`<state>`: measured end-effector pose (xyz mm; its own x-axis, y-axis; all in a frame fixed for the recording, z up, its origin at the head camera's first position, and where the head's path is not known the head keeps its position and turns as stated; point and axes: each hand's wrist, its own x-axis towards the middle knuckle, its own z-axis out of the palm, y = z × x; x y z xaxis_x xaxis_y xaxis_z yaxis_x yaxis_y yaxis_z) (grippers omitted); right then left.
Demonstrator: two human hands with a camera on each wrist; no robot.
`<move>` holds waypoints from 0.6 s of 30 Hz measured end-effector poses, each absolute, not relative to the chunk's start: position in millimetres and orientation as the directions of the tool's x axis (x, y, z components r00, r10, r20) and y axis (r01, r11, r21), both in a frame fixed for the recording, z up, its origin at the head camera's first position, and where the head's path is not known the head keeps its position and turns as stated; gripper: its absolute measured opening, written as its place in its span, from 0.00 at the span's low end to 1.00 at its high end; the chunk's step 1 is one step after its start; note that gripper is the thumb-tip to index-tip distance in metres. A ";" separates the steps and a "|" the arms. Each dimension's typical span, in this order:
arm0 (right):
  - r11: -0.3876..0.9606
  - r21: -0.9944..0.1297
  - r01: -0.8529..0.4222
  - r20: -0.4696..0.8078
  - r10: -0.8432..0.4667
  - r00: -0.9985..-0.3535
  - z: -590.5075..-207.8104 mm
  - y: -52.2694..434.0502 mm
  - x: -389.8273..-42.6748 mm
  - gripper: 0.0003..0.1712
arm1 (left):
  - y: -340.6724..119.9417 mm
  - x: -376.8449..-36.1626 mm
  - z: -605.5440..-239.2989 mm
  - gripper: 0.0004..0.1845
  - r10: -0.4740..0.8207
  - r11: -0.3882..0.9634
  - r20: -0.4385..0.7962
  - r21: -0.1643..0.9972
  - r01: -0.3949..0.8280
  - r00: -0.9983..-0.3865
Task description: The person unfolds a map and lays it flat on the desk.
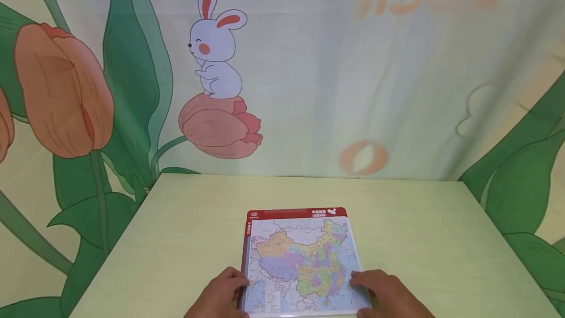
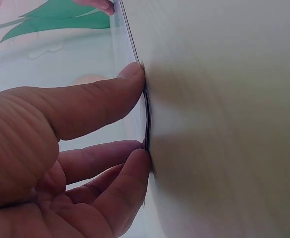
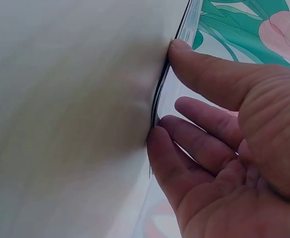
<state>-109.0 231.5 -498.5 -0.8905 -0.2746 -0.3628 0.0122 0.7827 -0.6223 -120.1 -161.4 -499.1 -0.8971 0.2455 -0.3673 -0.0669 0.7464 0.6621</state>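
Observation:
A flat rectangular map board (image 1: pixel 304 264) showing China in coloured provinces, with a red band along its top, lies on the pale table near its front. My left hand (image 1: pixel 220 294) grips its left side near the front corner, fingertips at the edge. On the opposite side my right hand (image 1: pixel 390 293) holds it the same way. In the left wrist view, the thumb (image 2: pixel 130 74) and fingers touch the board's thin dark edge (image 2: pixel 147 119). The right wrist view likewise shows thumb (image 3: pixel 184 52) and index fingertip at the edge, the other fingers curled behind.
The pale yellow-green table (image 1: pixel 185 229) extends beyond and to both sides of the board. A backdrop cloth (image 1: pixel 300 87) printed with tulips, leaves and a white rabbit (image 1: pixel 216 58) hangs behind the table's far edge.

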 end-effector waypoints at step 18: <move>0.816 -0.578 0.004 -0.293 -0.203 -0.934 -497.1 231.2 -121.5 0.32 | -152.4 -111.1 -499.5 0.32 0.254 0.767 -0.368 0.640 -0.045 -0.895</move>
